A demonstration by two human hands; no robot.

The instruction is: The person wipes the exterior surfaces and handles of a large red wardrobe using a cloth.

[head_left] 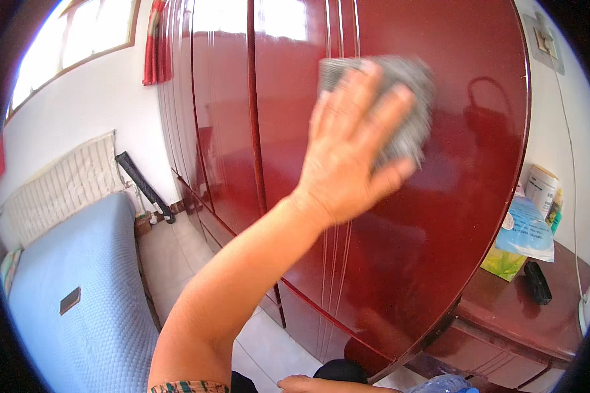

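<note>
My left hand is raised against the dark red, glossy wardrobe door. Under its spread fingers and palm it holds a grey cloth pressed to the surface. Both hand and cloth are slightly smeared by motion. Only a strip of my right hand shows at the lower edge, with its fingers mostly cut off or hidden. A clear plastic bottle with a blue cap lies partly in view to the right of it.
At the left stands a bed with a blue quilted cover and a phone on it. On the right, a dark red desk bears a green box, a blue paper packet, a white tub and a black case.
</note>
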